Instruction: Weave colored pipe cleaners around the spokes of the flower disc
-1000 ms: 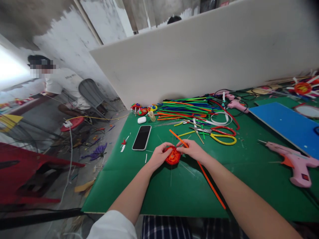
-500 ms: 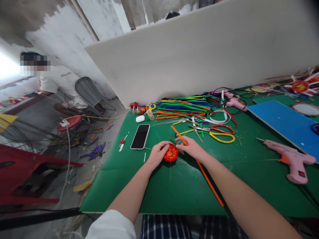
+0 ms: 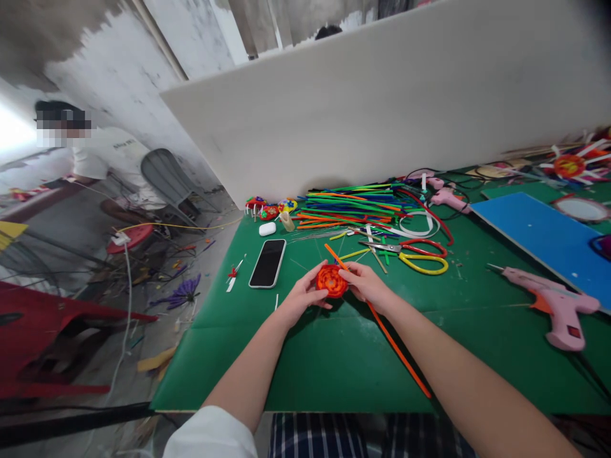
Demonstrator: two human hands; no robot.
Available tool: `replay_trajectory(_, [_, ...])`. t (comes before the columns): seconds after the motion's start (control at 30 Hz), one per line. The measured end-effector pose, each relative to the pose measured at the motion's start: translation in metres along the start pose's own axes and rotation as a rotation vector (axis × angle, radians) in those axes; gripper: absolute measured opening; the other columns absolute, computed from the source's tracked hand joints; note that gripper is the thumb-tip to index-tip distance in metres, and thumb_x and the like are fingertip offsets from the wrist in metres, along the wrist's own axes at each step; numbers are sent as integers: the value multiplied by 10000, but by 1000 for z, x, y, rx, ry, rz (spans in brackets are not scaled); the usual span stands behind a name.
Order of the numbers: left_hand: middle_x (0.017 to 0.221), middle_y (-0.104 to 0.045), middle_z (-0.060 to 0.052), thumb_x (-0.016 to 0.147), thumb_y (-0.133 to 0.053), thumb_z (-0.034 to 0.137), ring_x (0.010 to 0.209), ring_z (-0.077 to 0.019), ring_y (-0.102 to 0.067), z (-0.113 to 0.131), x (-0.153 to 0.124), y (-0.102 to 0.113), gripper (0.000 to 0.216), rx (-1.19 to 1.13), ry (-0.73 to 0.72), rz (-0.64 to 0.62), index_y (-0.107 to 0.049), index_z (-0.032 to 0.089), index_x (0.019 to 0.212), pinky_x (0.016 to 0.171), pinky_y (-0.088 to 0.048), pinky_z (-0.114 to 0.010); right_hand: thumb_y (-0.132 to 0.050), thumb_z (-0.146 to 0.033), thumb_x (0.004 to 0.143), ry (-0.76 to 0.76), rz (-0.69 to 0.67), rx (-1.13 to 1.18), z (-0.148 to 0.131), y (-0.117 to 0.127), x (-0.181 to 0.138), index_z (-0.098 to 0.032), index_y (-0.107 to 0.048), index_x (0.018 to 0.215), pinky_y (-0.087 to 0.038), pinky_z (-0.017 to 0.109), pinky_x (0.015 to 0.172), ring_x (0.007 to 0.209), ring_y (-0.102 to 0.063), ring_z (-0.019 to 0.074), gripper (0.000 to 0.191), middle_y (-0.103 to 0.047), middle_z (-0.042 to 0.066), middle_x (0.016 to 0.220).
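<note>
A round red-orange disc, coiled in rings with thin stiff wires radiating from it, is held just above the green table. My left hand grips its left edge, thumb on the front and fingers curled around behind. At the right edge, my right hand pinches with thumb and fingers. An orange pipe cleaner passes through that hand; its short end pokes up beyond the fingers and its long tail slants toward the table's front edge. The fingertips of the right hand partly hide where strip and disc meet.
Beyond my hands lie scissors and a heap of coloured pipe cleaners. A phone is at left, a pink glue gun and blue board at right. A white partition closes the back. A person sits far left.
The disc has risen slightly and turned to face me more. My left fingers have shifted from its top to around its left side; the right hand has closed in on its right edge.
</note>
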State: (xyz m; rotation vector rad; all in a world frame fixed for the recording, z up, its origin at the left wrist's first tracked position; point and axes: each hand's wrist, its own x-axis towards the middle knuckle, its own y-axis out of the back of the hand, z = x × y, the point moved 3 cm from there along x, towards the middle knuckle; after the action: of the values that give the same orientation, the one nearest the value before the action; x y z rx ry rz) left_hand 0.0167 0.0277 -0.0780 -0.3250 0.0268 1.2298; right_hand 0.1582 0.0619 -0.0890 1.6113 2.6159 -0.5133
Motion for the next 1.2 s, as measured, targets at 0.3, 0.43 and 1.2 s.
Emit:
replay_trajectory(0.3, [1215,-408,-132,736,-420,261,962,-267,-504,5,0,7,480,-191,91,-144,-351,207,1207,745,-424,-448,-568,-341,649,-77,71,45,-11,-1,-4,-145,-500,779,-155,169,309,300,-268,13,245,-418,-76,423])
replay_trajectory(0.43, [1163,-459,-123,739,-469,304,884,-231,-547,-2,2,3,461,-49,77,-43,-378,224,1184,666,-473,-373,-537,-366,673,-52,-4,-36,2,4,1,-151,-506,834,-120,164,278,271,-232,12,270,-383,-89,407])
replay_trajectory(1.2, [906,-616,-86,661,-569,324,713,-157,-584,-11,9,12,416,194,9,201,-540,137,1032,596,-486,-266,-468,-311,728,33,-102,-277,4,2,4,-138,-524,972,-243,175,345,333,-325,33,304,-485,-52,497])
